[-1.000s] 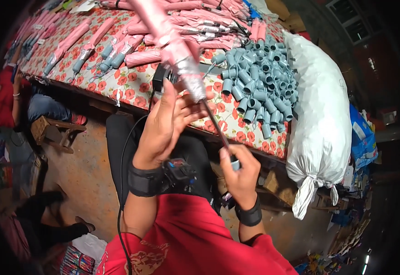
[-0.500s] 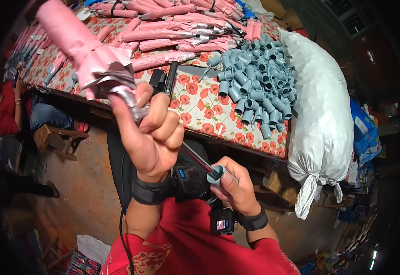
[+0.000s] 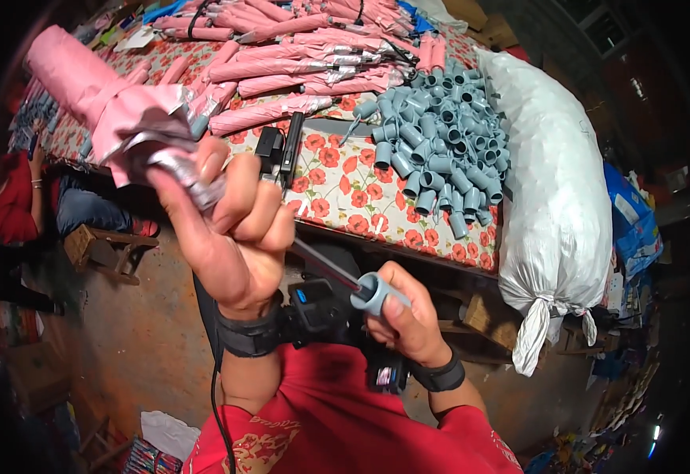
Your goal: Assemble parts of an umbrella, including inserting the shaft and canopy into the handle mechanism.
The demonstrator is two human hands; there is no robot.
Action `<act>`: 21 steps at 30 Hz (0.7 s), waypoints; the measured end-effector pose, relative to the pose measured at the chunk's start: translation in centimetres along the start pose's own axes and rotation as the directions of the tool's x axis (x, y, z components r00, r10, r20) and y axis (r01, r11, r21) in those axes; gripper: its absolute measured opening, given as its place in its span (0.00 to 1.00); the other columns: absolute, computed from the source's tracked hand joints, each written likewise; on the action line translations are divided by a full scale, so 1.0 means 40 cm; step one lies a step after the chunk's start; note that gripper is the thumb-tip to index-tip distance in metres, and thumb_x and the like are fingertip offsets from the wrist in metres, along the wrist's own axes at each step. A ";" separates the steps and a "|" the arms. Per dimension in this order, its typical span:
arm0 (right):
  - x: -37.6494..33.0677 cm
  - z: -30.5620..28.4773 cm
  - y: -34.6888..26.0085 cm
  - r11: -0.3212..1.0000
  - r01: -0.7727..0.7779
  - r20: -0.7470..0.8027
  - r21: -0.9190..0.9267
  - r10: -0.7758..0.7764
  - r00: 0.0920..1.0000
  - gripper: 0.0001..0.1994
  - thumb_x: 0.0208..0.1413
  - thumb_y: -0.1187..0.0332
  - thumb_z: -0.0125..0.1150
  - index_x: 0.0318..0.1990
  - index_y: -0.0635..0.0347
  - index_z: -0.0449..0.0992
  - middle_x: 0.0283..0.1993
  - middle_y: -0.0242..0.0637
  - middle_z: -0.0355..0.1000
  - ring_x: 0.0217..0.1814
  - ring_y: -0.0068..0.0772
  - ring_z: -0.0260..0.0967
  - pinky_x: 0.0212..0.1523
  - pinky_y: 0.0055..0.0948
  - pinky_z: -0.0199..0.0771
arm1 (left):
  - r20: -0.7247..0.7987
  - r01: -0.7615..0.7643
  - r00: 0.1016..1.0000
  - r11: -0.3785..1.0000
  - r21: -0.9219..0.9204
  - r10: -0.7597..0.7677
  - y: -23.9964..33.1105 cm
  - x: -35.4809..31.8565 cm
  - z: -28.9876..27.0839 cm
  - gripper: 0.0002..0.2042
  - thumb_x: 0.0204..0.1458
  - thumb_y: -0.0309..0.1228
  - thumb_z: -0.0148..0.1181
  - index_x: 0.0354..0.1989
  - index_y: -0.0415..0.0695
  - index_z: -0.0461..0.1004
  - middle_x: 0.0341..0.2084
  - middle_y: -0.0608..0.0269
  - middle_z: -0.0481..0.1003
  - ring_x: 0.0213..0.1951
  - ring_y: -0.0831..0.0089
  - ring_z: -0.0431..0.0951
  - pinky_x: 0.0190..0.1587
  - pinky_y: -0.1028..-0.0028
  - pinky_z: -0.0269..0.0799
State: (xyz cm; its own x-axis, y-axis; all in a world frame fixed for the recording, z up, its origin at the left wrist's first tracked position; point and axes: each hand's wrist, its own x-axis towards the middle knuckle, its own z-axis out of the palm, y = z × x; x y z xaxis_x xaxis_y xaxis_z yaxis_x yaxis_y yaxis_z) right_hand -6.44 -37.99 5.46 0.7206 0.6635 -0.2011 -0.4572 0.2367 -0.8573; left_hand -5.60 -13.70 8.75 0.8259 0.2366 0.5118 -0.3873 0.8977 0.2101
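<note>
My left hand [image 3: 242, 241] is closed round the gathered silver-lined edge of a pink umbrella [image 3: 72, 71], held up over the table's near edge at the left. Its fabric is bunched, with the rolled part pointing up and left. From below that fist a thin metal shaft [image 3: 319, 261] slants down to the right, ending inside a grey-blue cup-shaped umbrella handle [image 3: 373, 295]. Fingers and thumb of my right hand [image 3: 414, 320] wrap round this handle, its open rim facing the shaft. The fist hides the shaft's upper part.
On the table with a red-flowered cloth [image 3: 358, 195] lie a heap of grey-blue handles [image 3: 444, 142] and many pink umbrellas [image 3: 297, 67]. A black device [image 3: 291, 150] lies near the front. A full white sack [image 3: 554, 182] stands right. Someone in red [image 3: 15, 201] sits far left.
My left hand has moved left and slightly down, taking the umbrella with it. The right hand stays near the same spot, still round the handle.
</note>
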 end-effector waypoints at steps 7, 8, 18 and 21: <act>-0.044 -0.076 -0.035 0.949 0.139 -0.130 -0.282 -0.181 0.975 0.24 0.59 0.49 0.67 0.46 0.59 0.66 0.31 0.35 0.71 0.18 0.15 0.53 0.17 0.17 0.50 | -0.290 -0.012 0.936 0.840 0.542 0.200 0.024 -0.005 -0.024 0.22 0.69 0.51 0.49 0.52 0.42 0.70 0.48 0.49 0.77 0.56 0.54 0.75 0.49 0.67 0.75; -0.041 -0.068 -0.042 0.938 0.127 -0.155 -0.321 -0.185 0.970 0.24 0.58 0.49 0.68 0.47 0.59 0.66 0.31 0.36 0.72 0.18 0.15 0.54 0.18 0.17 0.52 | -0.254 0.038 0.956 0.796 0.604 0.147 0.026 -0.021 -0.065 0.21 0.70 0.48 0.49 0.53 0.40 0.71 0.55 0.44 0.75 0.64 0.46 0.70 0.59 0.62 0.72; 0.089 0.036 -0.018 0.651 0.167 0.026 -0.741 -0.220 0.975 0.20 0.59 0.63 0.66 0.52 0.64 0.69 0.38 0.38 0.77 0.30 0.30 0.67 0.35 0.31 0.70 | -0.361 0.333 0.925 0.709 0.622 -0.118 -0.169 -0.152 -0.065 0.14 0.63 0.31 0.42 0.43 0.37 0.74 0.44 0.50 0.79 0.55 0.56 0.76 0.61 0.62 0.68; 0.116 0.062 0.007 0.439 0.322 0.152 -0.839 -0.379 0.913 0.18 0.59 0.65 0.65 0.53 0.64 0.71 0.38 0.38 0.77 0.30 0.31 0.67 0.36 0.32 0.71 | -0.477 0.456 0.873 0.514 0.726 -0.101 -0.135 -0.163 -0.060 0.17 0.67 0.34 0.41 0.44 0.35 0.75 0.46 0.51 0.79 0.53 0.60 0.77 0.59 0.66 0.70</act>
State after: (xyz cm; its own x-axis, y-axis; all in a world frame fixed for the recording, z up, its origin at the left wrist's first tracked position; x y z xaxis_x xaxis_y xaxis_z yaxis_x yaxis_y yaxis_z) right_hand -4.53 -33.09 5.47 0.7520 0.6237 0.2134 0.4687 -0.2781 -0.8385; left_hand -7.90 -19.21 2.28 0.9556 0.2932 0.0287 -0.1203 0.2994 0.9465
